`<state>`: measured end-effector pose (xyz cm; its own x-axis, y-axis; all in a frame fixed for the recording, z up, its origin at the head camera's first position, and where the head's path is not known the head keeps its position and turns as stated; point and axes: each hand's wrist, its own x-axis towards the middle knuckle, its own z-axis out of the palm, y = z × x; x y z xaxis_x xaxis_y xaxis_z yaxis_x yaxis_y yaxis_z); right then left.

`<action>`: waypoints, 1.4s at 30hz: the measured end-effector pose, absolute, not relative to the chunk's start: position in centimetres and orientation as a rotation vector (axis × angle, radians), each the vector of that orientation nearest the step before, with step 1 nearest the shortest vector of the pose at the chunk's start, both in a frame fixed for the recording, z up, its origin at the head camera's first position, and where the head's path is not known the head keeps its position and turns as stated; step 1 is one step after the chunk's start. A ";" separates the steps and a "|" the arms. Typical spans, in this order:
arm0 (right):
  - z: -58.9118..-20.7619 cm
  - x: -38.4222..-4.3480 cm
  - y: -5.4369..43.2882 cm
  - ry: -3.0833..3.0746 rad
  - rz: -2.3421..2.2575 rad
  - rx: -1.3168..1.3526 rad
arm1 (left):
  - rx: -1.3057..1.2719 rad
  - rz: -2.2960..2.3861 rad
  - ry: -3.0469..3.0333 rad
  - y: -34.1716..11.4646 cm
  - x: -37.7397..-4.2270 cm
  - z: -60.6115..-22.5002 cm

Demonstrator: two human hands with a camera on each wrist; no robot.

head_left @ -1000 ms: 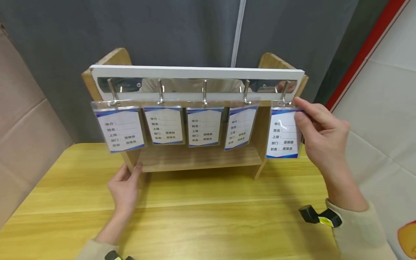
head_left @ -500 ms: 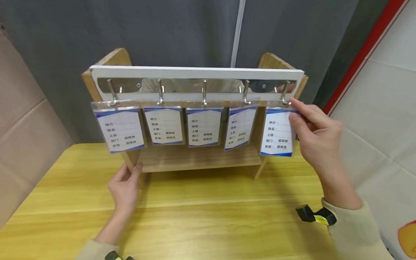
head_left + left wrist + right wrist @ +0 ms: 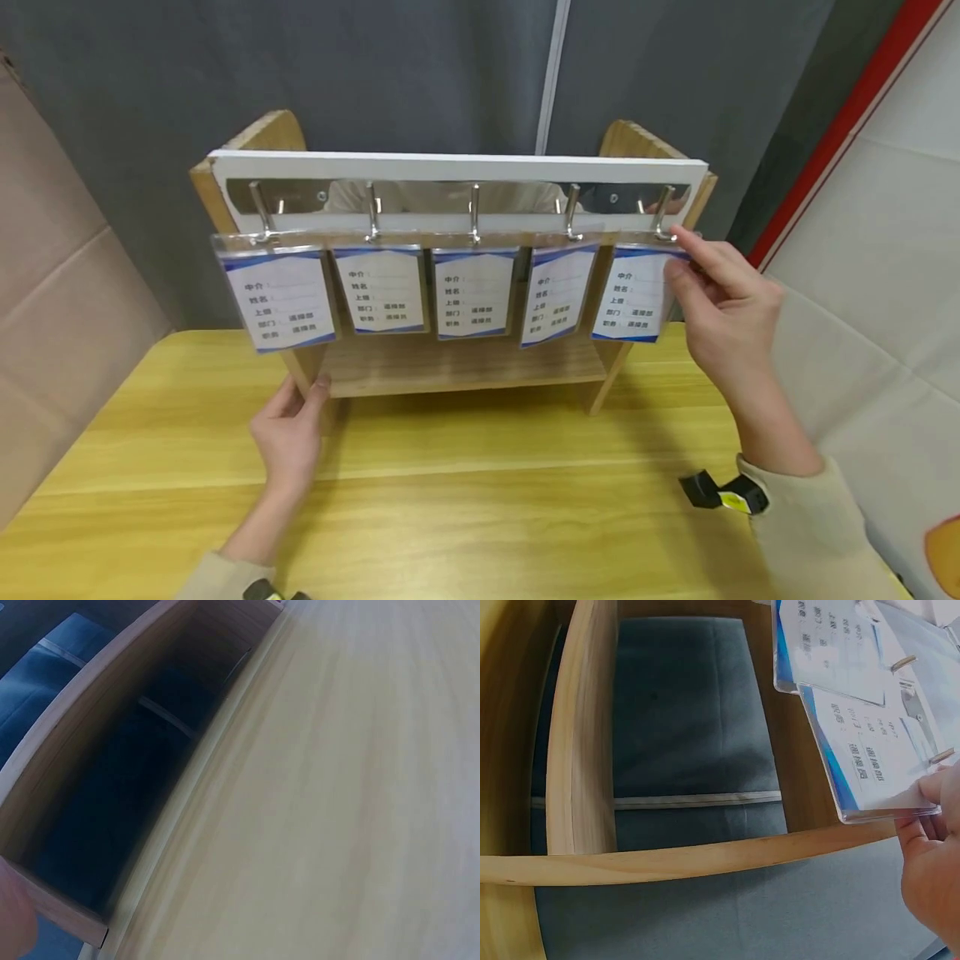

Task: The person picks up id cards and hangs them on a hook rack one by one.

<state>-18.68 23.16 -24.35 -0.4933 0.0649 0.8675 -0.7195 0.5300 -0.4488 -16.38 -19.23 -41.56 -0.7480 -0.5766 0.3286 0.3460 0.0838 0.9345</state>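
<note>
In the head view, several clear-sleeved name badges [image 3: 474, 292] with blue-edged white cards hang in a row from metal hooks [image 3: 475, 212]. My right hand [image 3: 731, 304] pinches the upper right edge of the rightmost badge [image 3: 630, 292] between thumb and fingers, right at the last hook [image 3: 663, 212]. That badge tilts slightly, its lower end to the left; the right wrist view shows thumb and fingers [image 3: 930, 817] on its edge. Low at the left, my left hand [image 3: 288, 437] grips the side panel of the wooden shelf [image 3: 465, 367]; only a blurred fingertip [image 3: 15, 915] shows in the left wrist view.
A white board [image 3: 450, 163] with a mirror-like metal strip carries the hooks across the shelf's front. The shelf stands on a wood-grain table [image 3: 487, 500]. A dark grey curtain or panel [image 3: 420, 75] is behind, and pale walls [image 3: 885, 275] flank both sides.
My right hand has moved slightly left with the rightmost badge, whose lower end has swung left and up beneath the hook. My left hand stays where it was.
</note>
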 end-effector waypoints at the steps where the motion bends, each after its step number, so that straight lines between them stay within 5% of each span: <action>1: -24.4 -18.7 23.2 -1.854 1.067 0.544 | 0.232 -1.743 -1.692 -19.3 -16.3 -41.6; 30: -25.5 -17.7 24.4 -1.864 1.243 0.647 | 0.226 -1.777 -1.688 -19.6 -16.3 -41.4; 42: -29.2 -16.7 26.2 -1.858 1.332 0.744 | 0.176 -1.674 -1.943 -20.7 -15.5 -40.7</action>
